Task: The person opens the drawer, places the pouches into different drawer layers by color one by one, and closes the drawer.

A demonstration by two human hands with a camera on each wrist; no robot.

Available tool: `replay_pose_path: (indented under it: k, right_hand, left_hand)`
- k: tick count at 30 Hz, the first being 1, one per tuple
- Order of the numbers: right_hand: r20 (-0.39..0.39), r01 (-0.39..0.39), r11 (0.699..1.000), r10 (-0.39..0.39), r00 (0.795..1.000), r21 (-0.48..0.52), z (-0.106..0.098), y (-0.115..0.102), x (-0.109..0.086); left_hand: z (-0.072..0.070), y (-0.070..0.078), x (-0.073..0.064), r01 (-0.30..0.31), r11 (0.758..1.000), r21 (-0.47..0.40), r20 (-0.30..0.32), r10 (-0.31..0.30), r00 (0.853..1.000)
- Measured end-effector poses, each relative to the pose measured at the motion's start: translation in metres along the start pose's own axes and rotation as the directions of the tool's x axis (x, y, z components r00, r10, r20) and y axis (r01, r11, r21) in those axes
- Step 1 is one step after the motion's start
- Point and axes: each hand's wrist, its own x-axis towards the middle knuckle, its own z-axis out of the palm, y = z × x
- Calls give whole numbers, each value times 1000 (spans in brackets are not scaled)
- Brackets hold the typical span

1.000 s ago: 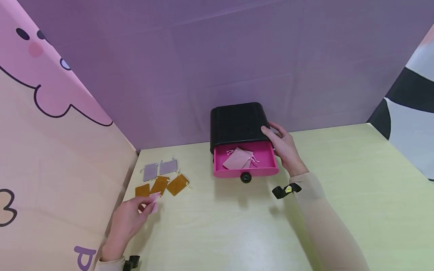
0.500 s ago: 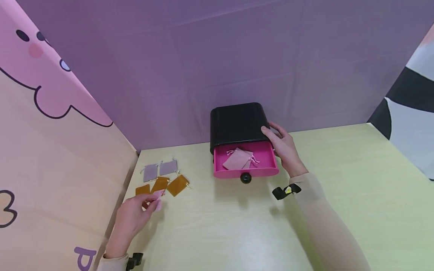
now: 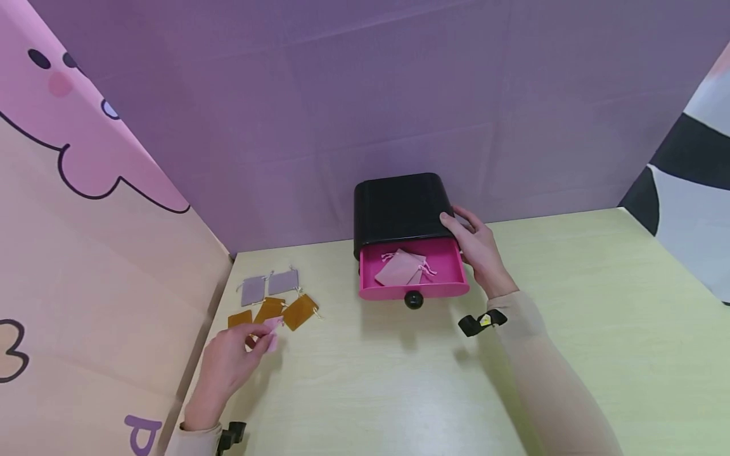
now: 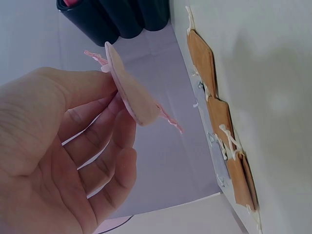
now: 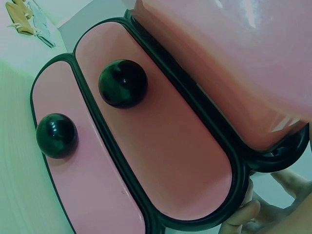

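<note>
My left hand [image 3: 230, 358] pinches a small pink drawstring pouch [image 4: 134, 95] between thumb and fingers, above the table at the left. Its pink cords stick out at both sides in the left wrist view. My right hand [image 3: 483, 256] grips the right side of a black drawer box [image 3: 402, 206], thumb at the top edge, fingers against the side. The box's top pink drawer [image 3: 379, 292] is pulled out. Inside lie pink pouches [image 3: 398, 267], overlapping. In the right wrist view, two lower drawers with round black knobs [image 5: 123, 84] are closed.
Beyond my left hand lie several mustard-brown pouches [image 3: 300, 311] and two lavender pouches [image 3: 253, 290]. The box stands against a purple cloth backdrop [image 3: 319, 126]. A patterned panel [image 3: 114, 272] borders the pale wooden table [image 3: 365, 392] on the left.
My left hand has moved slightly to the right with the pink pouch. The right hand, the box and the open drawer have stayed in place.
</note>
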Motion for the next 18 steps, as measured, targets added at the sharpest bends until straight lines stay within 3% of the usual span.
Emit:
replay_pose_path:
  k: [18]
  right_hand:
    - [0,5,1000,-5,1000,5,0,0,-1]
  left_hand:
    - [5,10,10,-10,1000,4,26,10,1000]
